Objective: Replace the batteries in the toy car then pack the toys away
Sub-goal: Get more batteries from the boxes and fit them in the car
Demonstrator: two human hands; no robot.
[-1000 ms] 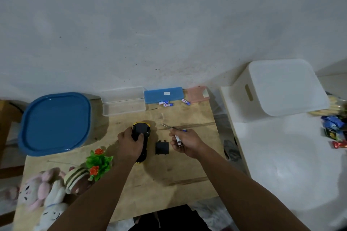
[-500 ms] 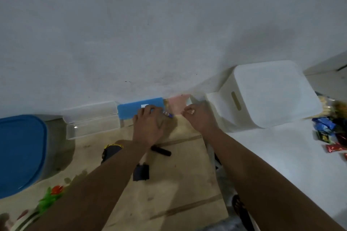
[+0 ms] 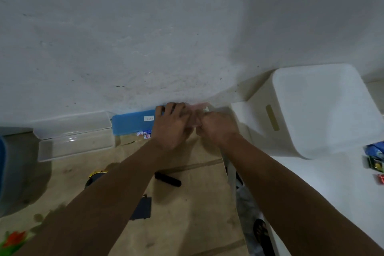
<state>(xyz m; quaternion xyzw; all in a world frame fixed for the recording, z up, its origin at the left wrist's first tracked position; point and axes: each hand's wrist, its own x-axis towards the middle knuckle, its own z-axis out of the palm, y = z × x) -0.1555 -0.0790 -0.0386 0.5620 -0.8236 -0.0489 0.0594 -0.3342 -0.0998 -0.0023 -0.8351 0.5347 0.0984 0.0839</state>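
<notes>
Both hands meet at a small pink box (image 3: pixel 200 106) against the wall at the back of the wooden table (image 3: pixel 187 224). My left hand (image 3: pixel 172 128) grips the box from the left, fingers spread over its top. My right hand (image 3: pixel 218 128) has its fingers curled at the box's right front edge; blur hides what they pinch. The black and yellow toy car (image 3: pixel 96 175) lies under my left forearm, mostly hidden. Its black battery cover (image 3: pixel 142 208) and a black-handled screwdriver (image 3: pixel 168 179) lie on the table. Loose batteries (image 3: pixel 144 134) sit in front of a blue box (image 3: pixel 133 122).
A clear open case (image 3: pixel 72 136) stands left of the blue box. A grey tub with a blue lid (image 3: pixel 6 164) is at the far left, an artificial flower (image 3: pixel 14 239) at the bottom left. A white bin (image 3: pixel 311 114) and snack packets (image 3: pixel 375 158) are on the white surface to the right.
My left hand let go of the toy car and my right hand left the table's middle. Both reached back to the pink box, and the view moved forward with them.
</notes>
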